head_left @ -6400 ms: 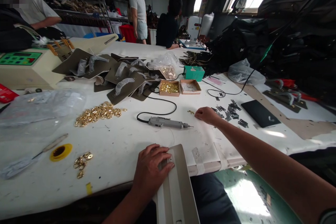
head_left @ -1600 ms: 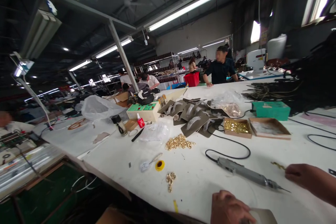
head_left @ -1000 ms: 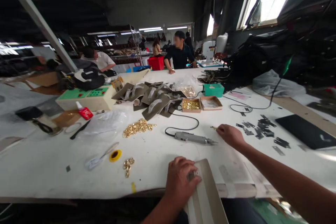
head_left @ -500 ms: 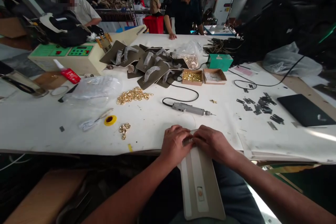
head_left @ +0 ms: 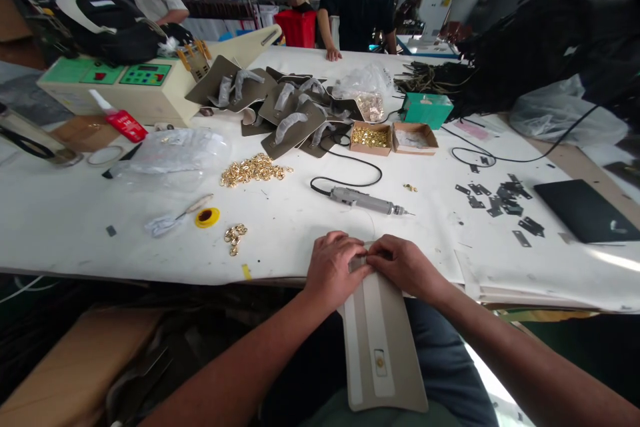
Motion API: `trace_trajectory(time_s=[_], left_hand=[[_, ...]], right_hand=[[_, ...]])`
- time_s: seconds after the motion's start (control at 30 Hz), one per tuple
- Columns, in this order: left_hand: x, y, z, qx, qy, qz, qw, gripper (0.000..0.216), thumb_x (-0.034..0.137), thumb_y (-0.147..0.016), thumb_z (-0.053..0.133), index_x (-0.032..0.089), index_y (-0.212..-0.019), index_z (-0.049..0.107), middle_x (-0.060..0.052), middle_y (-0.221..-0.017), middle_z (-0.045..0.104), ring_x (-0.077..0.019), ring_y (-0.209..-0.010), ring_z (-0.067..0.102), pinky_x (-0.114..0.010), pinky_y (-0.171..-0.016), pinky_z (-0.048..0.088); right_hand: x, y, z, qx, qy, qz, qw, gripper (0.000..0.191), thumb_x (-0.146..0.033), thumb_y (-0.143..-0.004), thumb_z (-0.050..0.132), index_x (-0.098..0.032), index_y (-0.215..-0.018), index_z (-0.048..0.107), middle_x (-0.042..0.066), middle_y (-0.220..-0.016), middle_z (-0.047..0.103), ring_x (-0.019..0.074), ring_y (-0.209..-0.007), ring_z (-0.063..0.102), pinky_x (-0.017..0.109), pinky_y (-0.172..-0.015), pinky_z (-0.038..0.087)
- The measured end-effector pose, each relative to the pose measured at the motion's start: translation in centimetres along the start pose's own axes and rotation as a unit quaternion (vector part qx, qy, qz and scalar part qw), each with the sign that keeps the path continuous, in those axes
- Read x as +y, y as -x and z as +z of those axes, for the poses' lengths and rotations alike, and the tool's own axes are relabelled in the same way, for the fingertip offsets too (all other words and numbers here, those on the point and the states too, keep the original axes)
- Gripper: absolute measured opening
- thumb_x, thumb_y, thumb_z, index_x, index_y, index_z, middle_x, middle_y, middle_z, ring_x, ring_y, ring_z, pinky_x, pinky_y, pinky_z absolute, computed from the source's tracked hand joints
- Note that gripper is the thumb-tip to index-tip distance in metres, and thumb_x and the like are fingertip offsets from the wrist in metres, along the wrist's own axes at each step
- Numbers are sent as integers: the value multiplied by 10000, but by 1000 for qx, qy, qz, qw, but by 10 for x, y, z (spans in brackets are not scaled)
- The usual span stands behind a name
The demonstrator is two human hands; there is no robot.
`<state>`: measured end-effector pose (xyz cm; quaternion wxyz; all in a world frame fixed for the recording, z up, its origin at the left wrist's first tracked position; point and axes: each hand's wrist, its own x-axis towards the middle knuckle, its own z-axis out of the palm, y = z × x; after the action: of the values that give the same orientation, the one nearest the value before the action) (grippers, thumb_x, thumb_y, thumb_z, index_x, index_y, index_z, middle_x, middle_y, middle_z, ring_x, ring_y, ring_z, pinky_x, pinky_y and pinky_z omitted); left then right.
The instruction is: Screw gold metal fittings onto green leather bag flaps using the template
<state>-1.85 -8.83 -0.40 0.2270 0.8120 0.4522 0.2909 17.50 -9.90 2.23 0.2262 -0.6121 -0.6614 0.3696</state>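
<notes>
A flat taupe panel with pale strips and a small brass-coloured fitting in a slot lies across my lap, its far end at the table's edge. My left hand is closed on that far end, fingers over its left side. Thumb and fingers of my right hand pinch at the same end, close to the left fingertips; whatever small piece may be between them is hidden. Just beyond my hands lies a grey electric screwdriver with its black cord.
Gold rings are heaped left of centre. Small boxes of brass pieces stand behind the screwdriver, beside a green box. Dark metal plates and a black flat sheet lie right. Panels with wrapped handles are piled behind. A co-worker stands opposite.
My view has shifted slightly. Both hands stay at the panel's far end; the right fingers are now drawn together in a tighter pinch.
</notes>
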Motion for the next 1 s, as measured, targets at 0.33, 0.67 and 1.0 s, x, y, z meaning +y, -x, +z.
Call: trace_trajectory(time_s=[0.33,0.67,1.0], left_hand=[[-1,0,-1,-6,3,-7,1000,270,295,-771,841,291,-1020,735,15,-1174,769,-287,-1224,561,-490,-1033,412],[3,2,-2,32,17,-14,999,326,136,-625,881,296,-880,758,24,-1051,795,-322,-1126,626,-526,-965,479],[7,3,-4,33,29,-20,999,330,113,-652,854,300,-906,756,51,-1050,790,-284,-1115,614,-492,-982,452]], right_hand=[[0,-13,-2,-40,38,45,997,91,-289,-774,662,-219,-811,709,-21,-716,666,151,-679,564,263,-621,376],[-3,-20,-1,-50,58,21,997,104,-239,-711,649,-205,-784,713,-22,-713,692,149,-676,575,256,-600,345],[-9,-1,0,-10,177,-89,980,151,-243,-873,549,-217,-872,697,37,-907,727,198,-826,662,284,-722,402]])
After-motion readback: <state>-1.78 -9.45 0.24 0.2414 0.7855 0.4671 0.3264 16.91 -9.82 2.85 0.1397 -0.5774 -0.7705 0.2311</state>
